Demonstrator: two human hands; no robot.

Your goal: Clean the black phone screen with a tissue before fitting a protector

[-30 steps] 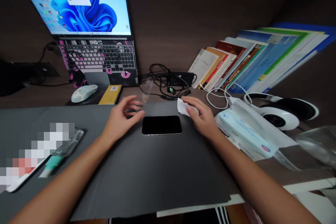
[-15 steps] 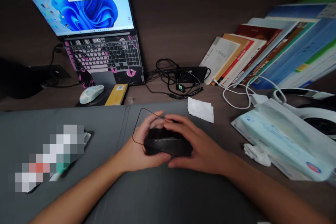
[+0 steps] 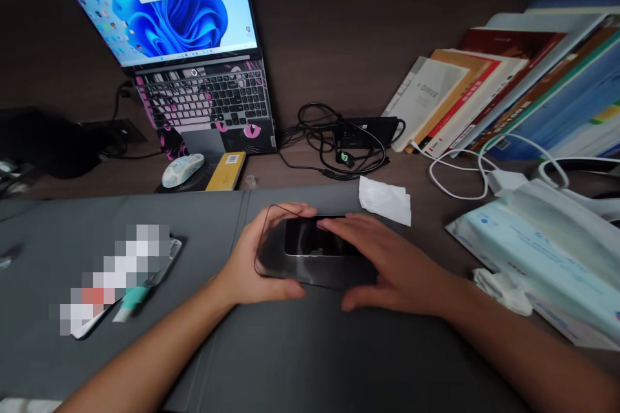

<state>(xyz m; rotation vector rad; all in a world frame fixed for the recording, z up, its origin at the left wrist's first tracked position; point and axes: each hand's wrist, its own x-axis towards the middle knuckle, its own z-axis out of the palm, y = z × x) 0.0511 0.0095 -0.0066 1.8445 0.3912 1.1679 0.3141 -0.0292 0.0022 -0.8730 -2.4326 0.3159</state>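
my left hand (image 3: 249, 264) holding a dark-edged clear sheet (image 3: 274, 255) between thumb and fingers at its left end, my right hand (image 3: 392, 264) at the other end, fingers and thumb spread, contact there unclear, black phone (image 3: 306, 232) seen through the sheet, grey mat (image 3: 290, 361) below, white wipe (image 3: 385, 200) just beyond

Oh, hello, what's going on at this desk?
A person is handling a clear, dark-edged sheet over a phone. The left hand grips the sheet's left end; the right hand is spread at the other end, though whether it touches the sheet is hard to tell. The phone lies on a grey mat, its screen dark. A white tissue lies just beyond the right hand, and a laptop is on at the back.
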